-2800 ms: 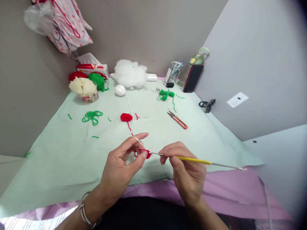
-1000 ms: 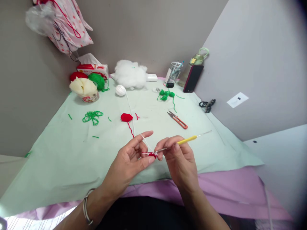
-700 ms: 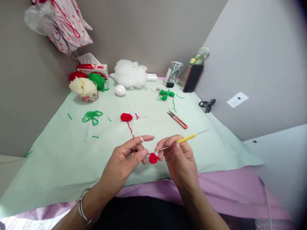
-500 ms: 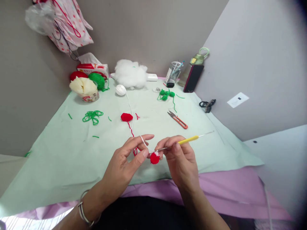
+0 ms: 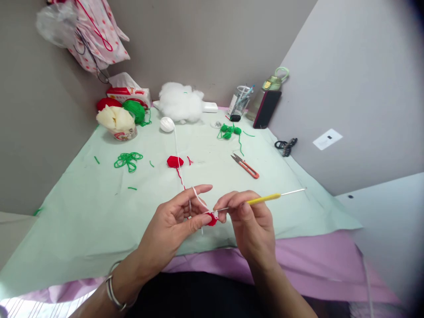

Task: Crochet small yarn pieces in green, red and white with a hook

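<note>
Left hand [image 5: 174, 223] pinches a red crochet piece [image 5: 212, 219]; right hand [image 5: 253, 225] grips a yellow hook [image 5: 265, 199], long axis nearly nine-to-three o'clock, its nine-o'clock end at the piece.

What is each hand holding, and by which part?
Right hand: crochet hook, by the inner end of its yellow handle. Left hand: red-and-white crochet piece, by its left edge.

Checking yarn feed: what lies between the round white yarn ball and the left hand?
Head view: a small red yarn bundle, its red tail, and the white yarn strand.
</note>
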The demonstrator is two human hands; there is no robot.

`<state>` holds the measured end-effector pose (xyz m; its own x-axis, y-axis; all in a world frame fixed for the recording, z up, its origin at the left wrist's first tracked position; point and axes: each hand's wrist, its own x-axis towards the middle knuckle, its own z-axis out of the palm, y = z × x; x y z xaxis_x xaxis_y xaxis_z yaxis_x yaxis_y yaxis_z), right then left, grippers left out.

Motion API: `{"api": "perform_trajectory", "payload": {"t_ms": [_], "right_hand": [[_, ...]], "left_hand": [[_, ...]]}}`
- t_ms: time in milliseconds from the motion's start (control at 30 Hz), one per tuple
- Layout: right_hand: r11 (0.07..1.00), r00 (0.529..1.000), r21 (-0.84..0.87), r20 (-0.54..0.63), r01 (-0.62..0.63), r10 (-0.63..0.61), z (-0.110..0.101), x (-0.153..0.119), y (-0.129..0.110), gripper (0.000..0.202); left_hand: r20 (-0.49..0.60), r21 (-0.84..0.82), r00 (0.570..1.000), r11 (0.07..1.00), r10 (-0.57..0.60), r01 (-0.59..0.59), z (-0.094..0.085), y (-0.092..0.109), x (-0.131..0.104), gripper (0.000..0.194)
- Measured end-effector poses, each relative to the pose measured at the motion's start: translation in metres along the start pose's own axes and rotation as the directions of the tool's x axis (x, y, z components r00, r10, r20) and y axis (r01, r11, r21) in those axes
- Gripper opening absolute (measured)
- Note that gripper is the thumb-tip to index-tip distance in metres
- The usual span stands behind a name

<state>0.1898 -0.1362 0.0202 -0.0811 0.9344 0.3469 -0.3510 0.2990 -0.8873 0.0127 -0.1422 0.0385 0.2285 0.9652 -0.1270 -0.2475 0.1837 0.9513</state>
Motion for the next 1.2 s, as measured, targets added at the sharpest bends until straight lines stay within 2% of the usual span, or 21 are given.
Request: {"api": "perform_trajectory", "payload": {"t_ms": [133,233,333,400,500,600,667,733,767,833,933,1000,1100,1200], "right_hand": [[1.000,1.000,0.004,0.014,0.000,0.000,0.000,0.004,-0.001,0.021],[1.000,0.996,-0.017,0.083,0.020,-0.018,-0.003,0.004,-0.004,0.019],[0.978,0.984,-0.173,0.155,0.116,-0.089,-0.007,0.002,-0.012,0.020],[0.910,0.958,-0.339,0.236,0.238,-0.162,-0.010,0.000,-0.018,0.022],[0.700,0.897,-0.577,0.381,0.421,-0.225,-0.010,-0.006,-0.019,0.026],[0.551,0.888,-0.698,0.389,0.458,-0.245,-0.006,-0.012,-0.009,0.036],[0.517,0.887,-0.722,0.349,0.459,-0.301,-0.005,-0.016,0.001,0.041],[0.492,0.859,-0.709,0.360,0.505,-0.363,-0.005,-0.017,0.006,0.044],[0.509,0.853,-0.689,0.357,0.515,-0.381,-0.006,-0.016,0.007,0.043],[0.621,0.877,-0.623,0.285,0.476,-0.386,-0.006,-0.014,0.004,0.037],[0.862,0.950,-0.402,0.080,0.308,-0.302,-0.001,-0.009,-0.002,0.026],[0.930,0.973,-0.286,0.030,0.229,-0.231,0.005,-0.005,-0.003,0.023],[0.910,0.976,-0.353,0.058,0.217,-0.211,0.011,-0.006,0.000,0.023],[0.770,0.942,-0.546,0.135,0.329,-0.307,0.009,-0.012,0.005,0.036]], "left_hand": [[-0.019,0.014,1.000,1.000,0.017,-0.017,-0.004,0.000,-0.001,0.039],[-0.023,0.060,0.998,0.997,0.051,-0.050,-0.006,0.000,-0.003,0.037],[-0.052,0.135,0.994,0.987,0.097,-0.089,-0.007,0.000,-0.006,0.035],[-0.082,0.188,0.989,0.976,0.125,-0.108,-0.007,-0.001,-0.007,0.034],[-0.139,0.216,0.979,0.969,0.148,-0.116,-0.005,-0.002,-0.007,0.034],[-0.145,0.073,0.986,0.994,0.088,-0.078,-0.001,-0.005,-0.006,0.049],[-0.081,-0.109,0.997,0.994,0.005,-0.014,0.001,-0.007,-0.005,0.058],[0.015,-0.264,0.995,0.960,-0.095,0.096,0.002,-0.007,-0.003,0.058],[0.047,-0.311,0.990,0.939,-0.136,0.143,0.002,-0.006,-0.003,0.055],[0.048,-0.349,0.984,0.921,-0.169,0.175,0.001,-0.004,-0.002,0.048],[-0.038,-0.317,0.995,0.945,-0.097,0.080,0.001,-0.001,-0.001,0.042],[-0.048,-0.270,0.998,0.963,-0.028,0.014,0.003,-0.002,-0.001,0.041],[-0.056,-0.226,0.998,0.973,0.027,-0.039,0.007,-0.008,-0.001,0.039],[-0.096,-0.218,0.995,0.975,0.012,-0.033,0.011,-0.013,-0.001,0.041]]}}
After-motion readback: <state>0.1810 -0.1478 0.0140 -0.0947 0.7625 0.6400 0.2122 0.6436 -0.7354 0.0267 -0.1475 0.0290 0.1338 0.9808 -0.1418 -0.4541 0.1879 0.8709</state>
